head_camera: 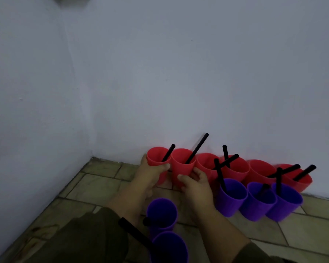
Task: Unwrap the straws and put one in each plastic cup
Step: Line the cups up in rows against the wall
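Several red cups stand in a row against the wall, each with a black straw. My left hand (150, 172) grips the leftmost red cup (157, 158). My right hand (195, 184) grips the second red cup (182, 164), whose long black straw (197, 148) leans up to the right. In front of the row to the right stand three purple cups (232, 196) with black straws. Two more purple cups (161, 213) stand near me; the nearest one (169, 247) has a black straw (135, 232) sticking out to the left.
The cups stand on a tiled floor (95, 186) in a corner between two pale walls (160, 73). My dark green sleeves (80, 240) fill the lower left of the view.
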